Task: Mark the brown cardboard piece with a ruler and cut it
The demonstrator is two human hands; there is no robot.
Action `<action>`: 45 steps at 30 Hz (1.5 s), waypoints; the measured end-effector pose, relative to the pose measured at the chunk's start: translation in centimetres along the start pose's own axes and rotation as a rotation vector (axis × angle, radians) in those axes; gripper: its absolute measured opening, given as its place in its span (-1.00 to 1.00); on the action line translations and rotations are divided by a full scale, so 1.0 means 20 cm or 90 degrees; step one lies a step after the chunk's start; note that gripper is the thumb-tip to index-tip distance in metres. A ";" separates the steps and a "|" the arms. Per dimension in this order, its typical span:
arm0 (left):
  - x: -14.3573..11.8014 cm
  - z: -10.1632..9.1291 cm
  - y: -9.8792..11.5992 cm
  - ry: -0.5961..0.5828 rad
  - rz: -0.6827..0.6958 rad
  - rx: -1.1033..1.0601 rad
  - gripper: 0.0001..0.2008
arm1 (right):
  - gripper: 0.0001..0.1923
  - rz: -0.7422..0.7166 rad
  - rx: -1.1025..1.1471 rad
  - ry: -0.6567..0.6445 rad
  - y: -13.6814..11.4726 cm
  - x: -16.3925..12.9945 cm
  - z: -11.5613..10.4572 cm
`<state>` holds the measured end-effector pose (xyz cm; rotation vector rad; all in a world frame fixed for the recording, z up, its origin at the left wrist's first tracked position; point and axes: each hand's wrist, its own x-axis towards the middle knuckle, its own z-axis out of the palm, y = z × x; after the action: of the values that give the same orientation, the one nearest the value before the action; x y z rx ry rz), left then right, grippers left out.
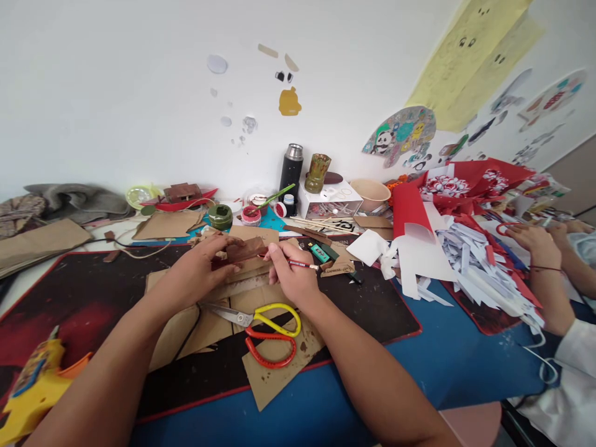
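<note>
My left hand [198, 270] has its thumb and fingers closed about the left end of a small brown-painted cardboard piece [246, 249]. In my right hand [294, 273] is a dark red pencil [305, 266], its tip end close to the right side of that piece; the tip itself is hard to make out. Under both hands lie sheets of plain cardboard [274, 298]. Scissors [239, 318] with one yellow and one red handle rest on the cardboard just below my hands, blades pointing left.
A yellow glue gun [37, 382] lies at lower left beside my forearm. Behind stand paint jars [220, 216], a black thermos [291, 171] and a white box [328, 200]. Paper strips [470, 254] are heaped at right, near a co-worker's hand [535, 242].
</note>
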<state>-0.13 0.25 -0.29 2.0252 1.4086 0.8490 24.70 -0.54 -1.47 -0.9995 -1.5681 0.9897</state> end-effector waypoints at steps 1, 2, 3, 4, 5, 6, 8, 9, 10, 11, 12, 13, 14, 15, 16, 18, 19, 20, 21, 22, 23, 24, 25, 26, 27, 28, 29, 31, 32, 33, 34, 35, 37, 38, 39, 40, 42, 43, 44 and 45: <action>0.00 0.00 0.00 0.002 0.002 -0.001 -0.47 | -0.48 -0.001 -0.001 -0.001 0.00 0.00 0.00; 0.00 0.00 0.00 0.002 0.003 -0.001 -0.48 | -0.49 -0.001 -0.002 -0.003 0.01 0.00 0.00; 0.00 0.00 0.00 0.000 0.003 -0.002 -0.48 | -0.49 -0.001 -0.004 -0.003 0.01 0.00 0.00; 0.00 0.00 0.00 0.000 0.001 -0.003 -0.48 | -0.49 0.000 -0.005 -0.003 0.01 0.00 0.00; 0.00 0.00 0.01 0.000 -0.002 -0.004 -0.48 | -0.49 0.001 -0.007 -0.003 0.01 0.00 0.00; 0.00 0.00 0.01 -0.001 -0.005 -0.006 -0.48 | -0.49 0.004 -0.009 -0.002 0.01 0.00 0.00; 0.00 0.00 0.01 -0.003 -0.007 -0.008 -0.47 | -0.49 0.008 -0.014 -0.001 0.01 0.00 0.00; 0.00 0.00 0.01 -0.004 -0.007 -0.008 -0.47 | -0.49 0.010 -0.015 -0.001 0.01 0.00 0.00; 0.00 0.00 0.01 -0.005 -0.007 -0.007 -0.47 | -0.49 0.010 -0.017 -0.002 0.00 0.00 0.00; 0.00 0.00 0.02 -0.006 -0.007 -0.006 -0.47 | -0.49 0.011 -0.018 -0.003 0.00 0.00 0.00; 0.00 0.00 0.02 -0.005 -0.007 -0.004 -0.48 | -0.49 0.011 -0.018 -0.004 0.00 0.00 0.00; 0.00 0.00 0.02 -0.004 -0.007 -0.003 -0.47 | -0.48 0.010 -0.018 -0.004 0.00 0.00 0.00; 0.00 0.00 0.02 -0.004 -0.008 -0.003 -0.47 | -0.48 0.010 -0.017 -0.004 0.00 0.00 0.00; 0.00 0.00 0.01 -0.004 -0.008 -0.003 -0.46 | -0.47 0.009 -0.015 -0.003 -0.01 0.00 0.00; 0.00 0.00 0.01 -0.005 -0.009 -0.004 -0.45 | -0.47 0.007 -0.013 -0.002 -0.01 0.00 0.00; 0.00 0.00 0.01 -0.007 -0.008 -0.006 -0.45 | -0.47 0.005 -0.008 -0.001 -0.01 0.00 0.00; 0.00 0.00 0.01 -0.008 -0.008 -0.006 -0.45 | -0.47 0.005 -0.007 -0.002 -0.01 0.00 0.00; 0.00 0.00 0.00 -0.010 -0.007 -0.006 -0.45 | -0.47 0.007 -0.006 -0.002 -0.01 0.00 0.00; 0.00 0.00 0.00 -0.009 -0.006 -0.006 -0.45 | -0.47 0.009 -0.008 -0.004 0.00 0.00 0.00; 0.00 0.00 0.00 -0.007 -0.005 -0.006 -0.45 | -0.47 0.011 -0.011 -0.005 0.00 0.00 0.00; 0.00 0.00 0.00 -0.005 -0.005 -0.006 -0.45 | -0.47 0.011 -0.014 -0.005 0.00 0.00 0.00; 0.00 0.00 0.00 -0.004 -0.004 -0.006 -0.46 | -0.47 0.010 -0.015 -0.005 0.00 0.00 0.00; 0.00 0.00 0.00 -0.004 -0.002 -0.006 -0.46 | -0.47 0.008 -0.015 -0.004 0.00 0.00 0.00; 0.00 0.00 0.00 -0.004 -0.001 -0.005 -0.47 | -0.47 0.007 -0.015 -0.004 0.00 0.00 0.00; 0.00 0.01 0.00 -0.006 0.000 -0.003 -0.47 | -0.46 0.006 -0.016 -0.004 0.00 0.00 0.00; 0.00 0.01 0.00 -0.007 0.002 0.001 -0.48 | -0.46 0.007 -0.018 -0.003 0.01 0.00 0.00; 0.00 0.00 0.00 -0.005 0.003 0.006 -0.49 | -0.46 0.008 -0.021 -0.003 0.01 0.00 0.00; 0.00 0.00 0.00 0.001 0.004 0.015 -0.50 | -0.44 0.011 -0.027 -0.001 0.01 0.00 0.00; 0.00 0.00 0.01 0.003 0.005 0.016 -0.51 | -0.44 0.011 -0.028 -0.002 0.01 0.00 0.00; 0.00 0.00 0.01 0.003 0.005 0.014 -0.51 | -0.43 0.009 -0.027 -0.003 0.01 0.00 0.00; 0.00 0.00 0.01 0.003 0.006 0.011 -0.51 | -0.43 0.005 -0.025 -0.007 0.01 0.00 0.00; 0.00 0.00 0.01 0.002 0.009 0.009 -0.52 | -0.43 -0.001 -0.022 -0.011 0.00 -0.01 0.00; 0.00 0.00 0.02 0.003 0.015 0.012 -0.54 | -0.43 -0.016 -0.013 -0.022 -0.01 -0.01 0.00; 0.00 0.00 0.02 0.004 0.017 0.014 -0.54 | -0.43 -0.024 -0.008 -0.027 -0.01 -0.02 0.00; 0.00 0.00 0.02 0.005 0.017 0.015 -0.54 | -0.44 -0.029 -0.006 -0.032 -0.02 -0.02 0.00; 0.00 0.00 0.02 0.004 0.017 0.012 -0.54 | -0.44 -0.032 -0.007 -0.036 -0.02 -0.02 0.01; 0.00 0.00 0.02 0.001 0.015 0.001 -0.53 | -0.45 -0.033 -0.012 -0.045 -0.02 -0.03 0.01; 0.00 0.00 0.02 -0.001 0.014 -0.005 -0.52 | -0.45 -0.032 -0.015 -0.049 -0.02 -0.03 0.01; 0.00 0.00 0.02 -0.001 0.013 -0.010 -0.51 | -0.46 -0.033 -0.018 -0.054 -0.02 -0.03 0.02; 0.00 0.00 0.02 -0.001 0.012 -0.012 -0.50 | -0.46 -0.035 -0.020 -0.058 -0.02 -0.03 0.02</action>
<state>0.20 0.09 0.02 2.0269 1.3778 0.8651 24.41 -1.26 -1.36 -0.9391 -1.6830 0.9865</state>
